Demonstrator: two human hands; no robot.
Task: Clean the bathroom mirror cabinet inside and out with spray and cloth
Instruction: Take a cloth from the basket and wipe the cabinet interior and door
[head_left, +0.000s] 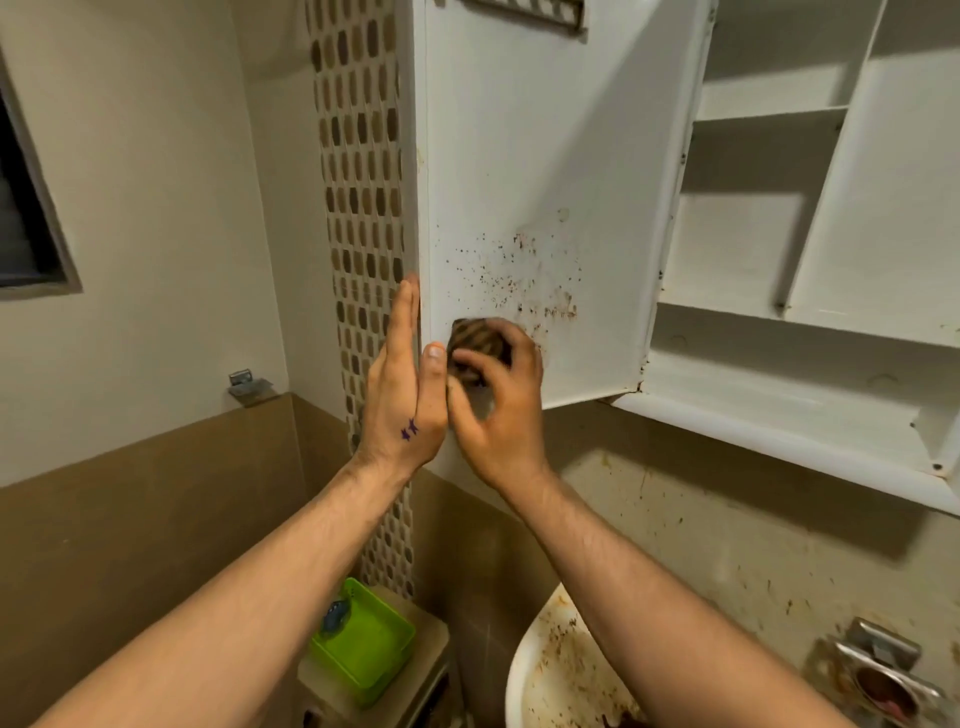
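The white cabinet door (540, 156) stands swung open, its inner face toward me, with brown specks (519, 270) spattered across its lower half. My left hand (402, 384) is flat against the door's outer left edge, fingers straight and pointing up. My right hand (498, 400) presses a brown, dirty cloth (475, 338) against the door's lower left area, just under the specks. The hand is motion-blurred. To the right, the cabinet interior (779, 234) shows bare white shelves and dividers with grime in the corners. No spray bottle is in view.
A dirty white sink (556, 675) sits below, stained brown. A green tray (363, 644) with a blue object rests on a ledge at lower left. A metal soap holder (878, 675) hangs on the stained wall at lower right. A mosaic tile strip (358, 208) runs behind the door.
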